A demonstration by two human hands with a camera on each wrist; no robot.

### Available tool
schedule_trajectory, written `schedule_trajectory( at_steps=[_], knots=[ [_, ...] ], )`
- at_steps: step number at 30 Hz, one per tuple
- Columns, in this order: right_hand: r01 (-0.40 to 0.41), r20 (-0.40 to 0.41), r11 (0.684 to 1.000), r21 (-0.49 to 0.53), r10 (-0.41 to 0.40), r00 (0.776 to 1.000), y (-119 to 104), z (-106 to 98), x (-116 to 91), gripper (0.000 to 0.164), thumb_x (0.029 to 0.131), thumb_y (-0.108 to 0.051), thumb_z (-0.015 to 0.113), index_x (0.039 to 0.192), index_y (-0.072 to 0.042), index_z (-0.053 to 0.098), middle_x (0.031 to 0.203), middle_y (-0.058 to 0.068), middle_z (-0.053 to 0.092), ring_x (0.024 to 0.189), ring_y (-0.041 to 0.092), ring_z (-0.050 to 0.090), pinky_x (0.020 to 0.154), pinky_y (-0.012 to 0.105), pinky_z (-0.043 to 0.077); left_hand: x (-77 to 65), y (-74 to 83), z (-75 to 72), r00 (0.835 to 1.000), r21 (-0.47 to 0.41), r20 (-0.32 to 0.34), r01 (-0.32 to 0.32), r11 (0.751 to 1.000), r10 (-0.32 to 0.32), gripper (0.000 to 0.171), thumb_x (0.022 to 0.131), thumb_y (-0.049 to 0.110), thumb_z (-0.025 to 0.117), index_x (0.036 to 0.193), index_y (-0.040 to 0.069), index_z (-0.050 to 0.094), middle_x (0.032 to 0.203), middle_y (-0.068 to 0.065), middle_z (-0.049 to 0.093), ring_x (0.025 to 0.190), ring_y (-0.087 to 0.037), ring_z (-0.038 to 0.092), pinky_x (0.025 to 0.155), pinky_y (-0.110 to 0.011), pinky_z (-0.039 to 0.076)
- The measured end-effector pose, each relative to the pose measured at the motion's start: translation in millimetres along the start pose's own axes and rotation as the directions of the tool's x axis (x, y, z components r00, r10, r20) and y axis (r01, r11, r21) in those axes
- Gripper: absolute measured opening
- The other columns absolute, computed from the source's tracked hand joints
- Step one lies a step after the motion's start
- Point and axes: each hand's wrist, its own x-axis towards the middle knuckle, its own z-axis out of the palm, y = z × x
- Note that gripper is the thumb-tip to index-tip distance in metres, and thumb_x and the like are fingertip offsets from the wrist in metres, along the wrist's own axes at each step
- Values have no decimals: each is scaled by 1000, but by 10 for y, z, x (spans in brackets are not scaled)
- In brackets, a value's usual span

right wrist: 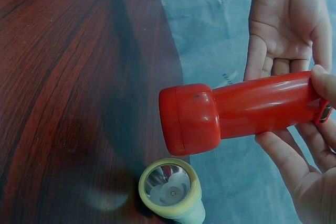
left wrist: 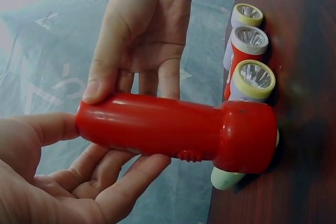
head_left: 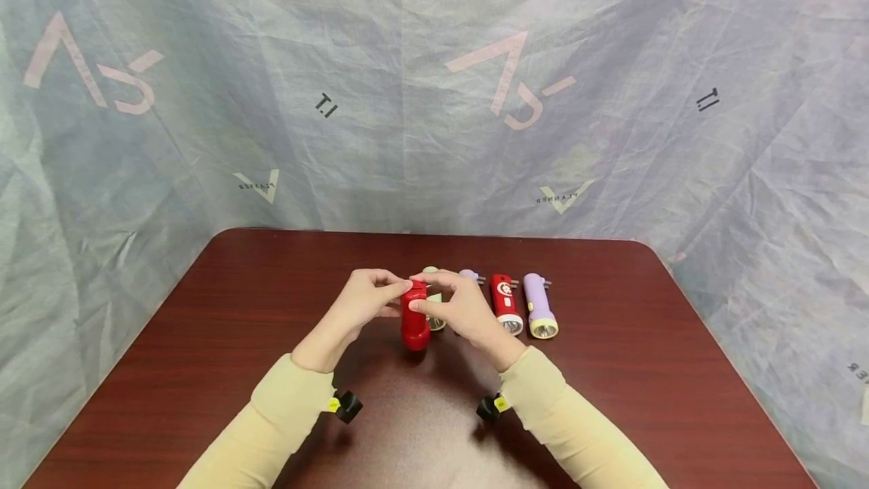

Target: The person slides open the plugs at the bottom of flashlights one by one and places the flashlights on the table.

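Note:
A red flashlight (head_left: 416,327) hangs above the table, head end down, held between both hands. My left hand (head_left: 358,302) grips its tail end, with the thumb on the end and the fingers along the side in the left wrist view. From the other side my right hand (head_left: 468,309) pinches the body near the tail, its thumb lying on the red casing. A ridged switch (left wrist: 189,156) shows on the casing. At the tail, a small red flap with a dark slot (right wrist: 325,113) sticks out beside the right fingers.
Behind the hands lies a pale green flashlight (right wrist: 193,213) with a yellow rim. To its right are a lavender flashlight (left wrist: 253,80), partly hidden by my right hand in the head view, a red one with a white rim (head_left: 504,300) and another lavender one (head_left: 538,300). A grey cloth (head_left: 407,134) hangs behind the table (head_left: 170,383).

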Motion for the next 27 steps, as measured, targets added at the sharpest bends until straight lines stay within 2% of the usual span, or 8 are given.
schedule_trajectory(
  at_steps=[4,9,12,14,16,20,25,27],
  knots=[
    [9,6,1000,-2,-9,1000,7,-7,-1,35,80,-10,74,115,-4,67,109,11,67,96,24,59,68,27,52,4,2,10,1000,3,4,5,1000,-5,21,88,15,67,98,-3,67,95,-14,68,75,-22,69,76,-41,57],
    [38,14,999,2,-38,999,10,-13,-7,36,80,-10,75,114,-3,67,107,11,66,93,24,59,61,20,47,-7,10,44,1000,22,6,-19,1000,19,22,88,16,67,97,-4,65,96,-14,66,74,-22,69,75,-41,58],
    [49,16,999,5,-49,999,7,-16,-10,37,80,-10,75,115,-1,67,107,11,66,91,27,58,59,21,44,-12,8,67,1000,31,-3,-29,999,29,23,88,16,68,97,-4,64,95,-15,65,72,-21,69,75,-42,57],
    [44,15,999,3,-44,999,6,-17,-9,38,80,-11,75,115,-1,66,108,11,67,97,29,57,66,26,48,-16,10,80,1000,38,-12,-29,999,29,24,87,18,69,96,-4,64,95,-14,65,71,-21,68,76,-43,57],
    [32,8,999,-5,-32,999,5,-18,-7,38,79,-12,76,115,-1,67,110,10,68,107,29,56,81,33,50,-16,13,93,999,47,-20,-24,999,25,25,86,20,70,95,-3,63,95,-14,64,69,-20,67,76,-44,57],
    [19,-1,1000,-13,-19,1000,2,-20,-6,38,79,-13,77,114,-4,68,112,8,68,122,27,50,103,48,39,-13,22,110,999,78,-30,-13,997,15,26,85,23,72,92,-1,63,93,-12,63,66,-18,63,76,-44,57],
    [33,3,999,-9,-33,999,-1,-19,-10,38,78,-12,77,114,-3,68,112,9,68,111,23,55,96,45,46,3,15,121,999,93,-35,4,996,-1,25,84,24,72,89,1,62,91,-11,62,65,-18,61,76,-45,57],
    [32,2,999,1,-32,999,12,-17,-6,38,79,-11,77,114,-2,67,112,9,68,113,23,55,95,44,46,9,5,121,999,92,-35,13,996,-9,25,85,24,71,89,2,62,93,-11,62,65,-18,62,75,-42,58]
  ],
)
